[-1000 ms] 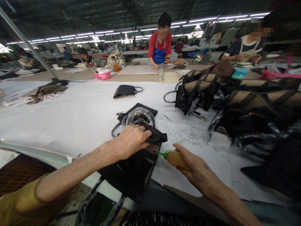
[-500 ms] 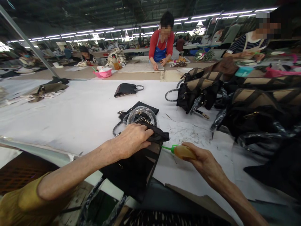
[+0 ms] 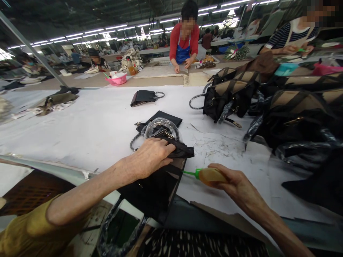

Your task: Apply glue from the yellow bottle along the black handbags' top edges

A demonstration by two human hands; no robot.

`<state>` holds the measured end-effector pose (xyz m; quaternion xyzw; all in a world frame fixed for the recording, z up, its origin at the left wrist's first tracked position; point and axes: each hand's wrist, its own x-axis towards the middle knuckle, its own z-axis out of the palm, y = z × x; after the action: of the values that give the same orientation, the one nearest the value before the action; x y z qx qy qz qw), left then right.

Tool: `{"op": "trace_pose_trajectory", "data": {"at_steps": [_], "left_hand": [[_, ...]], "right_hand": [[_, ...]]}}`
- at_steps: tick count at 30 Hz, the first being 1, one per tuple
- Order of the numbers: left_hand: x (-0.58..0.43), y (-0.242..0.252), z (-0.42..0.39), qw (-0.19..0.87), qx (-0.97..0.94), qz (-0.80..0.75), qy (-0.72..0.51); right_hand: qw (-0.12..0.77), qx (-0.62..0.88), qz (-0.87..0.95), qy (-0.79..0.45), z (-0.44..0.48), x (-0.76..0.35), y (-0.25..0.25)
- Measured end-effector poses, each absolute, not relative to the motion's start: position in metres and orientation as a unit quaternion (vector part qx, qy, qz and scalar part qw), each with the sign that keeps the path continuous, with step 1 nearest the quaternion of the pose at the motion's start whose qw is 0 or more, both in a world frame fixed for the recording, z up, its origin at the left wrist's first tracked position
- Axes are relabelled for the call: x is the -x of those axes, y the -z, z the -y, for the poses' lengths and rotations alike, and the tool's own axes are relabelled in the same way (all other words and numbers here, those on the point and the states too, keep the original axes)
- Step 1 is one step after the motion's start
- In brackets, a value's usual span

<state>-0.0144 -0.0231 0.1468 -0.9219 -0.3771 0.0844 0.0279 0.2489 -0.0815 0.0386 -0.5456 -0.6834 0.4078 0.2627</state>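
Note:
A black handbag (image 3: pixel 154 194) lies at the table's near edge, one plastic-wrapped handle (image 3: pixel 103 232) hanging below. My left hand (image 3: pixel 154 157) is closed on the bag's upper part, fingers curled over a black fabric flap (image 3: pixel 183 149). In my right hand (image 3: pixel 232 180) is a glue bottle (image 3: pixel 213 175) with amber contents and a green nozzle. The nozzle's thin tip points left at the bag's side edge; whether it touches cannot be made out. Behind my left hand show a clear-wrapped handle (image 3: pixel 160 123) and a black panel (image 3: pixel 170 117).
Several black and tan handbags (image 3: pixel 230 94) crowd the right side. A small black bag piece (image 3: pixel 143 97) lies farther back on the white-covered table (image 3: pixel 102 121). A pink basin (image 3: pixel 117 79) stands beyond. A person in red (image 3: pixel 184 43) works across the table, and another in stripes (image 3: pixel 292 37) at right.
The nozzle tip has shifted slightly down along the bag's edge with my right hand. My left hand keeps its hold on the bag. The view has tilted a little.

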Motion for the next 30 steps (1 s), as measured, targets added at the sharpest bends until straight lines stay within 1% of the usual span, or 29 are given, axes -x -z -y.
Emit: {"op": "trace_pose_trajectory", "data": {"at_steps": [14,21,30], "left_hand": [[0.009,-0.148,0.015,0.077,0.933,0.334,-0.112],[0.007,-0.148,0.005,0.087,0.937,0.317,-0.116],[0.006,-0.149,-0.003,0.098,0.937,0.314,-0.115]], "right_hand": [[0.232,0.536,0.671,-0.456,0.095,-0.245,-0.051],[0.245,0.545,0.654,-0.463,0.096,-0.246,-0.057],[0.251,0.517,0.627,-0.525,0.102,-0.240,-0.057]]}}
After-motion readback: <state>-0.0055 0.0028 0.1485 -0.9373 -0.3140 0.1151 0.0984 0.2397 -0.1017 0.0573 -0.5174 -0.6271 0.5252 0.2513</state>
